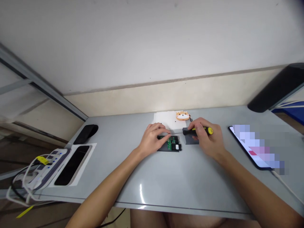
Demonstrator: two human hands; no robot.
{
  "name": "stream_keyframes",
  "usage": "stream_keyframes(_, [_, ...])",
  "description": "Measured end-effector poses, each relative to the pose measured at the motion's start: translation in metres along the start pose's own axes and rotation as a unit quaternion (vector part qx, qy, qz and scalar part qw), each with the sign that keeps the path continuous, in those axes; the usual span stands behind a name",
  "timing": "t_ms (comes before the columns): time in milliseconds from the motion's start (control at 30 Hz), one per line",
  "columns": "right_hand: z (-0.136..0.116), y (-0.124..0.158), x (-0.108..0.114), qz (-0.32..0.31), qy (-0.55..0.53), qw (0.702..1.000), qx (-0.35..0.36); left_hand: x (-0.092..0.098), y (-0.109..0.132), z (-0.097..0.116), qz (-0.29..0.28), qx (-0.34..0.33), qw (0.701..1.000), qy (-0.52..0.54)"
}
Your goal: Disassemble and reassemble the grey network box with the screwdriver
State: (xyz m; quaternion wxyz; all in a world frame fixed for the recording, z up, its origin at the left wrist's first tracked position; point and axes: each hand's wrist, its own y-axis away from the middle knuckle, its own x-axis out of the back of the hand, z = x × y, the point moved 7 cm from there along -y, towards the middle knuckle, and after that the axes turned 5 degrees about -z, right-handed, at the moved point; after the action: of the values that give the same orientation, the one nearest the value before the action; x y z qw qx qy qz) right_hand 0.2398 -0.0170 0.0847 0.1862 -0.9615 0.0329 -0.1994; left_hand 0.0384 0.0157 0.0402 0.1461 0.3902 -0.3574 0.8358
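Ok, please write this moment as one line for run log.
right hand: grips screwdriver | left hand: thumb and index finger near screwdriver tip | by left hand: green circuit board

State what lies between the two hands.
In the head view, the screwdriver points from the right hand toward the left hand; the green circuit board and a grey plate also show there.

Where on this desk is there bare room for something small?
The gray desktop is bare between the dark phone and left hand, between the forearms, and between the right hand and lit screen. It's crowded where screwdriver, circuit board, white paper and dog-faced case are close together, and around the power strip.
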Motion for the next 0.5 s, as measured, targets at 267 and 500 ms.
stream_keyframes(267, [-0.004, -0.001, 0.009, 0.07, -0.07, 0.995, -0.01, 0.003, -0.002, 0.001, 0.008, 0.015, 0.996, 0.092])
stream_keyframes(500, [0.0, 0.0, 0.013, 0.103, -0.007, 0.995, 0.016, -0.013, 0.001, 0.013, -0.205, 0.025, 0.975, 0.083])
